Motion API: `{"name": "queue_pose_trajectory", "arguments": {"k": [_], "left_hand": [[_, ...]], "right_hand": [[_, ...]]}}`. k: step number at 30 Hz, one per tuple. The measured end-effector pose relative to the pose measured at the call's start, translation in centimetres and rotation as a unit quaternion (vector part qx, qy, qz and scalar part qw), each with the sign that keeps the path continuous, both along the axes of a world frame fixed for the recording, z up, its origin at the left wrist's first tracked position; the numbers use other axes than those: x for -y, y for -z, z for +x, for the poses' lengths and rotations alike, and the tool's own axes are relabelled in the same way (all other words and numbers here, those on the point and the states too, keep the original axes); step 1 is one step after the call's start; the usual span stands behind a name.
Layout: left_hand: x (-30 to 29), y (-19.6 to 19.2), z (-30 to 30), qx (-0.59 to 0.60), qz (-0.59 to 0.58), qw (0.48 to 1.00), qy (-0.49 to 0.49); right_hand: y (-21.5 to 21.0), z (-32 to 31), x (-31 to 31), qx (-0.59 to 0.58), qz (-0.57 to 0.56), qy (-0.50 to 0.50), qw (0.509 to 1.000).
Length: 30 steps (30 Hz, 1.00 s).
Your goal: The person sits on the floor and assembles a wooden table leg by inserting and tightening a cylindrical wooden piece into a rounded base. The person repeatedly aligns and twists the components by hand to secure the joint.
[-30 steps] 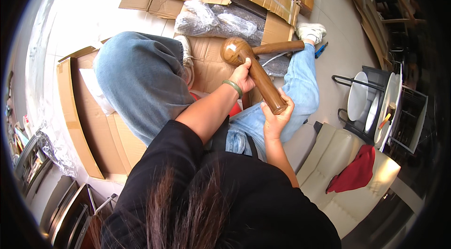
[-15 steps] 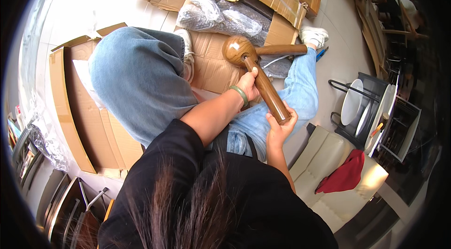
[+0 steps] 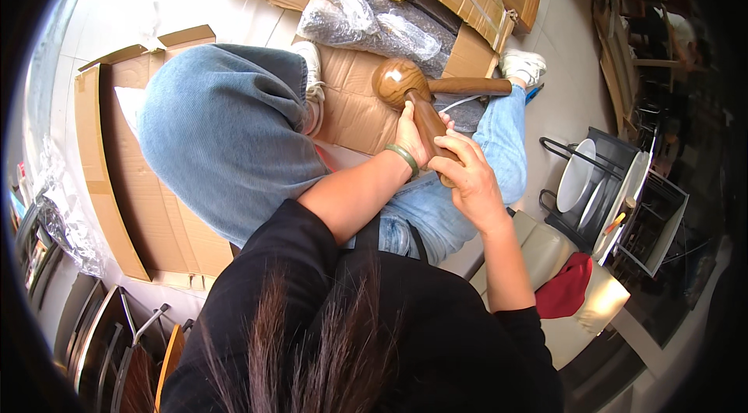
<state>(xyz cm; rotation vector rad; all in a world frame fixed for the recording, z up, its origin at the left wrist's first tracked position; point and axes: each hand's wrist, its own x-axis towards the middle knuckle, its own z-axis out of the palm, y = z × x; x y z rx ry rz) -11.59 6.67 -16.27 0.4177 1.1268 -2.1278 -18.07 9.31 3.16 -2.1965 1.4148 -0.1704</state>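
Note:
A glossy brown wooden ball (image 3: pixel 400 82) rests over the cardboard between my legs. One round wooden leg (image 3: pixel 475 86) runs from it to the right, toward my right shoe. A second wooden leg (image 3: pixel 426 121) meets the ball's near side and points toward me. My left hand (image 3: pixel 411 138), with a green bangle at the wrist, is wrapped round this second leg close to the ball. Over the leg's near end, my right hand (image 3: pixel 472 177) grips with bent fingers, hiding that end. I cannot see how the leg joins the ball.
Flattened cardboard (image 3: pixel 351 93) lies beneath the work, with a bubble-wrapped bundle (image 3: pixel 374 27) beyond it. An open carton (image 3: pixel 97 171) stands at left. To the right are a cream padded seat (image 3: pixel 518 253) with a red cloth (image 3: pixel 565 288) and a rack (image 3: pixel 612 152) holding white plates.
My right hand has shifted from cupping the leg's near end from below to gripping it from above. My left hand has slid slightly and the leg has turned steeper.

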Motion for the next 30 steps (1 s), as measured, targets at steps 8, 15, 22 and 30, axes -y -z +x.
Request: {"name": "queue_pose_trajectory", "arguments": {"k": [8,15,22,30], "left_hand": [[0.5,-2.2,-0.7,0.043,0.017,0.999,-0.018],[1.3,0.3,-1.8,0.072,-0.03,0.991,0.113],[1.2,-1.9,-1.3,0.462,-0.15,0.768,0.417],[1.0,-11.6,6.1,0.478,-0.329,0.748,0.321]], "right_hand": [[-1.8,0.9,1.7,-0.117,-0.008,0.215,0.969],[0.4,-0.8,-0.1,0.015,0.098,0.386,0.917],[8.9,-4.3,1.0,0.356,0.435,0.581,0.589],[13.1,-0.8,2.5,0.548,0.483,0.5,0.465]]}}
